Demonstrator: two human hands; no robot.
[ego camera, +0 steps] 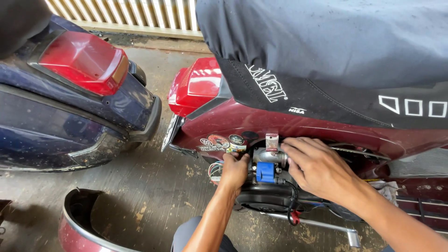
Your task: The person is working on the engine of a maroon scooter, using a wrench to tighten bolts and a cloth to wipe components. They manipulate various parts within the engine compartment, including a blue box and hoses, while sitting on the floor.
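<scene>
- A dark blue scooter (70, 116) stands at the far left, its red tail lamp (84, 60) facing up toward the camera.
- Below it, a loose maroon body panel (79, 224) lies on the concrete floor (154, 186), curved edge up.
- A maroon scooter (289, 126) fills the middle and right, with its own red tail lamp (196, 86) and a black seat cover (326, 51) draped over the seat.
- A cluster of round stickers (221, 142) sits on the maroon side, just left of the opened engine bay.
- The left hand (234, 170) reaches up from below, fingers curled in against the left side of the carburettor (270, 158) (whether they pinch a part there I cannot tell); a bundle of coloured wires (214, 170) hangs just beside the wrist.
- The carburettor sits in the opening under the seat, a silver metal body with a blue plastic block (265, 171) at its lower front, between the two hands.
- The right hand (317, 168) lies over the carburettor's right side, fingers extended and loosely spread, fingertips touching the metal.
- A black hose (294, 200) drops down below it to a small red piece.
- A metal kick lever (322, 226) runs low to the right.
</scene>
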